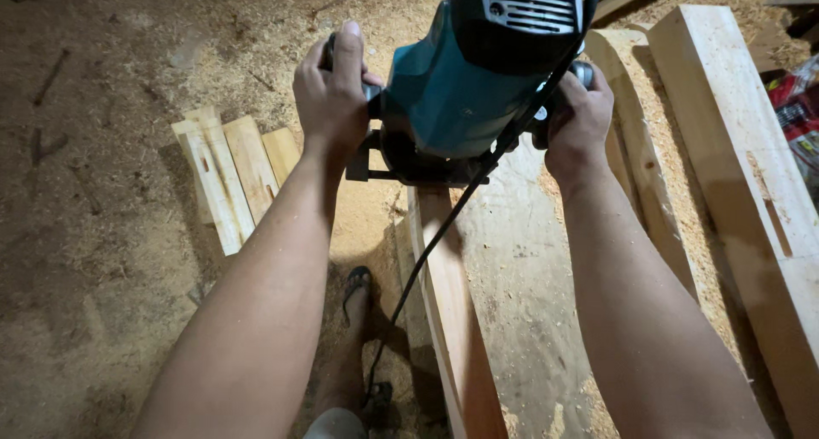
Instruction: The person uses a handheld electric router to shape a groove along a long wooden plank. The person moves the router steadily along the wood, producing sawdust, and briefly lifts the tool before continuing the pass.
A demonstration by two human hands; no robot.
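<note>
A teal and black electric router stands on the top edge of a narrow wooden plank set on edge. My left hand grips the router's left handle, thumb stretched upward. My right hand is wrapped around the right handle. A black power cord runs from the tool down along the plank toward the floor. The tool's base hides the plank's far end.
A thick pale beam and a curved board lie at the right. Short wooden offcuts lie on the sawdust-covered floor at the left. My sandalled foot stands beside the plank. A red package sits at the right edge.
</note>
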